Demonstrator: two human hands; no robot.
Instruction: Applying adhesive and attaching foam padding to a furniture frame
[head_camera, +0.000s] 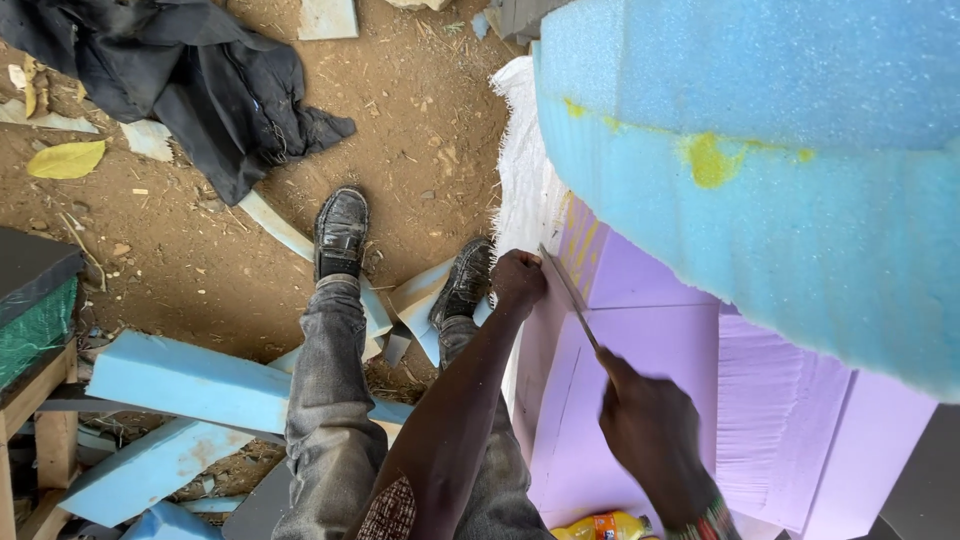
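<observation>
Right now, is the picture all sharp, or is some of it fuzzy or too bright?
Head view: mostly sharp; the right hand looks slightly smeared. The white sack glares in sunlight. The blue foam looms huge and curved near the lens. The dirt ground has soft, even light.

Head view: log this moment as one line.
left hand grips blade tip | right hand grips its handle end | blade on purple foam | blue foam above

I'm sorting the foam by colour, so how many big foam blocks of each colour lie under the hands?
Blue foam block: 1
Purple foam slab: 1
Total: 2
The right hand holds a blade; the left hand steadies its far end.
</observation>
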